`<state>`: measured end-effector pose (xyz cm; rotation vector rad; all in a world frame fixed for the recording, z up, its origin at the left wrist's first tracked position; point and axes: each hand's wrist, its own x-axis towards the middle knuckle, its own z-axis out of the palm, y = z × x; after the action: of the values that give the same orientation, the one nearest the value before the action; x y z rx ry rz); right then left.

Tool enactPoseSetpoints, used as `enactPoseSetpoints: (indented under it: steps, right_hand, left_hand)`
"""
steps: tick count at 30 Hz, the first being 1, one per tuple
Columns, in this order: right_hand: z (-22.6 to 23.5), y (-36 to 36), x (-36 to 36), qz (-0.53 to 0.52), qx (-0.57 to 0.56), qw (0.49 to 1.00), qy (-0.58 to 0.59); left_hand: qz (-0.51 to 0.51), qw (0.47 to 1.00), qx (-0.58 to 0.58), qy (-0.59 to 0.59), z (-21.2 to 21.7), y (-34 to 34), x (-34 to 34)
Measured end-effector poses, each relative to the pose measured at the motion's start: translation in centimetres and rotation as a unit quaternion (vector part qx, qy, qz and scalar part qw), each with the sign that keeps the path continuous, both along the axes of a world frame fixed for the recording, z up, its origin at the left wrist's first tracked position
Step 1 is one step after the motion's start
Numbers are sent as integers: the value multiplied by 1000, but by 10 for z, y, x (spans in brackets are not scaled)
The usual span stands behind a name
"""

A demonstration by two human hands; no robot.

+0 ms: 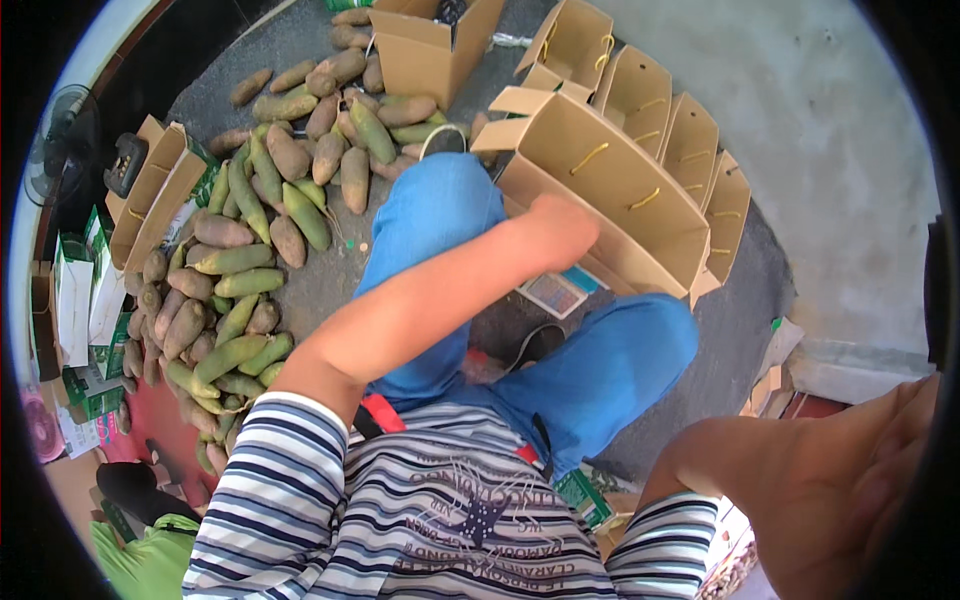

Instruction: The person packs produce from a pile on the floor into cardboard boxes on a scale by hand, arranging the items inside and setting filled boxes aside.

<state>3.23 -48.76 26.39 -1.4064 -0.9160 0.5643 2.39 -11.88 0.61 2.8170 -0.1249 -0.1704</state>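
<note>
My left hand (560,232) is at the near side of an open cardboard carton (610,190) with yellow cord handles. Its knuckles are bent downward and the fingers are hidden beneath, so I cannot tell what they hold. Just under that hand, a printed card with a blue edge (562,292) shows between my knees. My right hand (890,460) is raised at the far right, close to the view's dark rim. Its fingers are partly lost in shadow there, and nothing can be made out in them.
Several more open cartons (640,95) stand in a row behind. A heap of long green and brown roots (255,190) spreads across the dark ground at left. Another carton (425,50) stands at the back. A fan (65,145) and green-white boxes (75,300) line the left edge.
</note>
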Motion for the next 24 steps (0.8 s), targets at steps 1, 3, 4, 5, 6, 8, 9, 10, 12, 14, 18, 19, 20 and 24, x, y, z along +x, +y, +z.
enactPoseSetpoints:
  steps: [1,3,4,5,6,8,9,10,12,14,18,19,20,24]
  right_hand:
    - [4,68,-19,-3,-19,1000,-11]
    - [6,112,-35,4,-40,999,-23]
    - [1,139,-43,0,-42,999,-23]
    - [1,144,-44,2,-44,999,-22]
    - [-4,167,-52,1,-43,999,-19]
    - [-6,176,-52,-2,-42,999,-18]
    - [-4,163,-50,-3,-41,999,-16]
    - [-1,156,-43,-1,-38,999,-20]
    - [-3,142,-41,2,-31,999,-27]
    - [2,117,-35,3,-22,999,-35]
    - [-4,132,-31,-5,-4,999,-43]
    - [-7,148,-26,-6,-1,999,-49]
    - [1,122,-24,-7,3,998,-54]
    - [3,48,-10,-17,49,993,-104]
  left_hand:
    - [-2,1000,-24,-8,-6,8,-5]
    - [15,999,-42,-3,-11,22,-14]
    - [17,999,-45,13,-9,22,-13]
    - [20,998,-51,17,-11,26,-15]
    - [20,999,-49,1,-13,26,-15]
    - [23,999,-47,-4,-9,27,-12]
    - [23,998,-51,0,-8,27,-13]
    - [27,998,-61,-1,-6,30,-12]
    - [34,997,-73,-3,-4,34,-13]
    - [40,996,-80,-2,1,37,-16]
    - [44,995,-82,-21,2,38,-16]
    - [40,995,-84,-47,6,38,-14]
    - [36,993,-87,-72,9,36,-12]
    - [52,977,-86,-189,17,37,-22]
